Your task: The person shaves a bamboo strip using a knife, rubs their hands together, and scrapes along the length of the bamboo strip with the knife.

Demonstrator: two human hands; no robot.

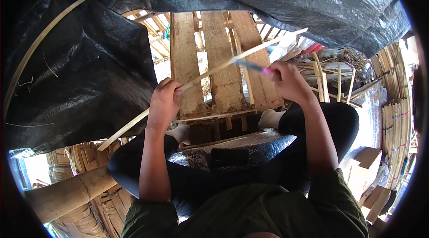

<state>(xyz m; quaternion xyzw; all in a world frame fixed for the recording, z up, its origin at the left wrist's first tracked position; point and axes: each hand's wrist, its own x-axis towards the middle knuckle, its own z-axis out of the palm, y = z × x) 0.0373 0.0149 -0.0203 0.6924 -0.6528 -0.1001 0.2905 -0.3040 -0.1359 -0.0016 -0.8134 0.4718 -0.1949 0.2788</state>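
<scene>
My left hand is closed around a long, pale bamboo strip. The strip slants from beside my left knee up to the far right. In my right hand is a knife with a pink part at its handle. Its blade, blurred by motion, meets the strip a little right of the middle; whether it is cutting in, I cannot tell. Both hands are above a bench of wooden planks, between my bent legs.
Black plastic sheeting hangs at the left and across the far side. A thick bamboo pole lies at lower left. Bundled bamboo strips stand at the right, above cardboard boxes. Several upright sticks rise beyond my right knee.
</scene>
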